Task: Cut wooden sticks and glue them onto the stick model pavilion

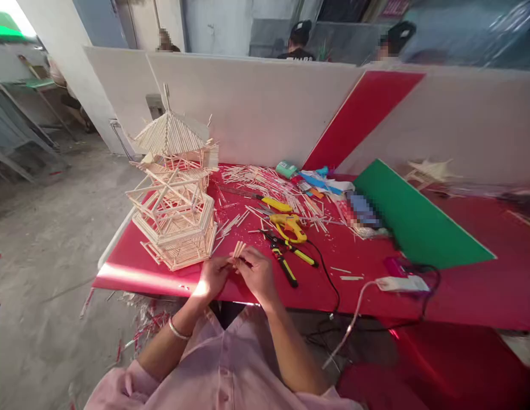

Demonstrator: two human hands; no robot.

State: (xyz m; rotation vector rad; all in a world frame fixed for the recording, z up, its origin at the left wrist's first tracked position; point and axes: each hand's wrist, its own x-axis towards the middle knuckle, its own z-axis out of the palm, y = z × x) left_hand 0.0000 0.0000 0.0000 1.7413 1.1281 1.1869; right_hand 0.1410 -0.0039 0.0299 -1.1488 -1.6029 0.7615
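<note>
Several short wooden sticks [239, 249] stand in a small bunch between my two hands, near the front edge of the red table. My left hand [214, 277] is closed, its fingertips pinching the bunch from the left. From the other side my right hand [257, 272] grips the same sticks, thumb and fingers pressed together. Just left of my hands stands a tiered pagoda model [175, 193] built of thin sticks, with a pointed roof. Pliers with black and yellow handles [284, 265] lie to the right, and beyond them is a yellow glue gun [290, 228].
Loose sticks [260, 182] cover the back of the table [358, 307]. A yellow-handled saw [276, 204] lies among them. At right are a green board [422, 222] and a white power strip [402, 283] with cords. A partition [256, 108] stands behind; people sit beyond it.
</note>
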